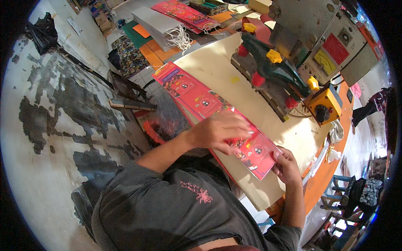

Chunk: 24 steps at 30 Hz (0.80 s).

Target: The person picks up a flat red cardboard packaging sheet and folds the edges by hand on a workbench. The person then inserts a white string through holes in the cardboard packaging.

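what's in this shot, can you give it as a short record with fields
left hand: left hand flat on the red sheet, pressing it down
right hand: right hand pinching the sheet's near corner
sheet: long printed red strip lying on the board
machine: press with red and yellow knobs at the board's far side
control box: yellow box with a black dial, right of the press
background: grey stack with white strings
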{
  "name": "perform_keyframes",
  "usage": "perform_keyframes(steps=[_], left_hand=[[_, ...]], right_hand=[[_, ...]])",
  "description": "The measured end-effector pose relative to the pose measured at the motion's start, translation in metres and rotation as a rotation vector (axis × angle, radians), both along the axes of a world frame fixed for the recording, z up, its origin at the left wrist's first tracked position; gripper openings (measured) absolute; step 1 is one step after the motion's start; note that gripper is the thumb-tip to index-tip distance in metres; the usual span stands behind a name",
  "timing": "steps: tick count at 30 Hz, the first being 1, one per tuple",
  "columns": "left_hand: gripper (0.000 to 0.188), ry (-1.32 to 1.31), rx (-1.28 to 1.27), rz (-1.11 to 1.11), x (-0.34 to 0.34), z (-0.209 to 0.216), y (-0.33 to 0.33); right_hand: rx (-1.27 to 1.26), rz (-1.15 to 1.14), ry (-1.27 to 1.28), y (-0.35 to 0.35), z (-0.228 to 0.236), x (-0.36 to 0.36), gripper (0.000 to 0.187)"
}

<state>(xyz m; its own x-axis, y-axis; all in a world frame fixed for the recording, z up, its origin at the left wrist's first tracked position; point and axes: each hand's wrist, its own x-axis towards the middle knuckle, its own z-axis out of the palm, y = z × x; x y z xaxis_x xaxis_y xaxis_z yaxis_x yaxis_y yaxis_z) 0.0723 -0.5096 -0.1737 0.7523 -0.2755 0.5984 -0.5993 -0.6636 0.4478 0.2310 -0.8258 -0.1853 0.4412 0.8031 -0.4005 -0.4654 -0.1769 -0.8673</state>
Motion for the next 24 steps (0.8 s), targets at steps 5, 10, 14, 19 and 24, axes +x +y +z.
perform_keyframes(steps=[5,10,14,19,24], left_hand=[[0.051,-0.417,-0.853,0.809,-0.044,-0.059,0.042],[0.038,-0.160,-1.684,0.899,-0.054,-0.040,0.091],[0.041,-0.180,-1.914,0.483,-0.054,-0.044,0.103],[0.050,-0.222,-1.698,0.532,-0.047,-0.005,0.130],[0.047,-0.095,-1.483,0.478,-0.040,0.078,0.222]], right_hand=[[0.091,-0.009,0.060,-0.001,-0.003,0.003,0.036],[0.092,0.048,0.008,-0.003,-0.001,0.001,0.034],[0.011,0.151,-0.122,0.002,0.006,-0.010,0.032],[0.029,0.294,-0.281,0.012,0.006,-0.021,0.037],[0.003,0.224,-0.337,0.012,0.013,-0.015,0.034]])
